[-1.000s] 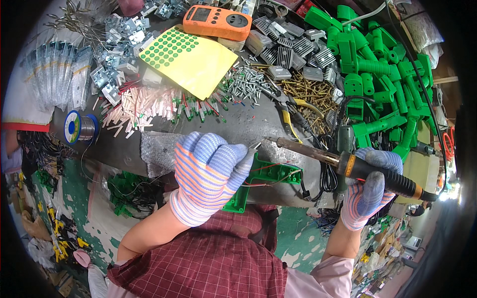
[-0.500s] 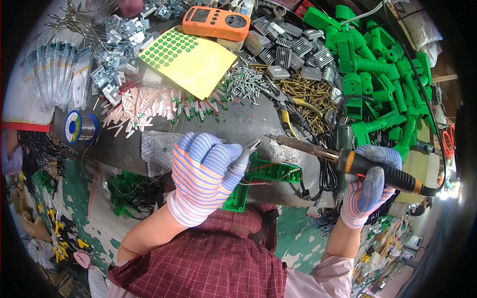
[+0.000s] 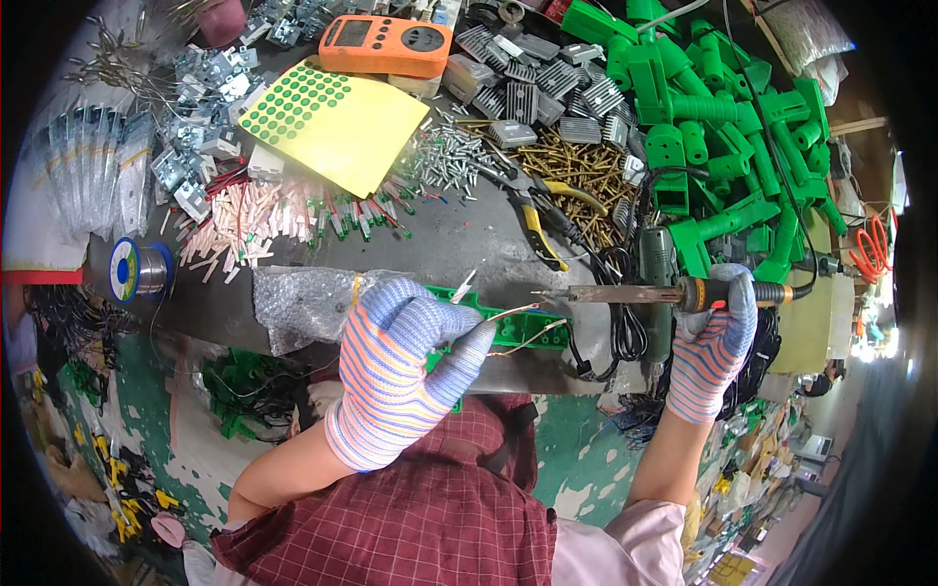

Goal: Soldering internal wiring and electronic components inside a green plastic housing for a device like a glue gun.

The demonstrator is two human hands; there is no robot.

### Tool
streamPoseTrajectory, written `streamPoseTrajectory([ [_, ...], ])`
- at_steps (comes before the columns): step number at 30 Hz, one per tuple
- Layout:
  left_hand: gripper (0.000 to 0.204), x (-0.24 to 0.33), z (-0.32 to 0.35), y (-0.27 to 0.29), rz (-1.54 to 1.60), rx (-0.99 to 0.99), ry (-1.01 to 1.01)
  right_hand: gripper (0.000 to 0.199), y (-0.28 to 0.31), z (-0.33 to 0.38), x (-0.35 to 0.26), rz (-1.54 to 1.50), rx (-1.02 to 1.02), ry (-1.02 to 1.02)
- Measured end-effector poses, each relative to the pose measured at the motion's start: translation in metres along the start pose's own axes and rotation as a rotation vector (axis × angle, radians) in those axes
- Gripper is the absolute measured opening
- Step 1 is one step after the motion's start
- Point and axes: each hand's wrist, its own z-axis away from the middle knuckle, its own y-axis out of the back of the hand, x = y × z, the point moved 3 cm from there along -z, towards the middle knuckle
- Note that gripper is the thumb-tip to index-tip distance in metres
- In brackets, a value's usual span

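My left hand [image 3: 405, 366], in a striped knit glove, holds a green circuit board [image 3: 508, 327] at the near edge of the workbench, with thin wires [image 3: 523, 313] sticking out of it. My right hand [image 3: 713, 342], gloved the same way, grips a soldering iron [image 3: 645, 293] by its handle. The iron lies level, its tip pointing left and close above the board's wires. A sheet of bubble wrap [image 3: 303, 303] lies under my left hand.
On the bench lie a yellow sheet of green dot stickers [image 3: 332, 122], an orange meter [image 3: 386, 44], a solder spool [image 3: 137, 269], pliers [image 3: 537, 220], loose screws [image 3: 576, 176], white and coloured sleeves [image 3: 254, 220], grey heat sinks [image 3: 532, 83] and green plastic housings [image 3: 713, 127].
The soldering iron has swung from a downward slant to level, its tip lifting slightly above the board. My left hand still holds the board in the same place.
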Motion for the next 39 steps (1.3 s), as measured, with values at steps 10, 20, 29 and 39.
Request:
streamPoseTrajectory([
  [10, 0.020, 0.008, 0.001, -0.007, 0.015, -0.020, -0.025, 0.024, 0.004, 0.000, 0.000, -0.068, -0.051, 0.015],
  [20, 0.021, 0.011, 0.004, -0.010, 0.015, -0.023, -0.028, 0.021, 0.007, 0.001, -0.001, -0.105, -0.048, -0.002],
  [29, 0.018, 0.015, 0.004, -0.011, 0.000, -0.029, -0.044, 0.021, 0.010, 0.004, -0.005, -0.084, -0.099, -0.027],
  [39, 0.019, 0.011, 0.006, -0.013, 0.013, -0.032, -0.032, 0.024, 0.003, 0.004, -0.004, -0.008, 0.040, 0.015],
])
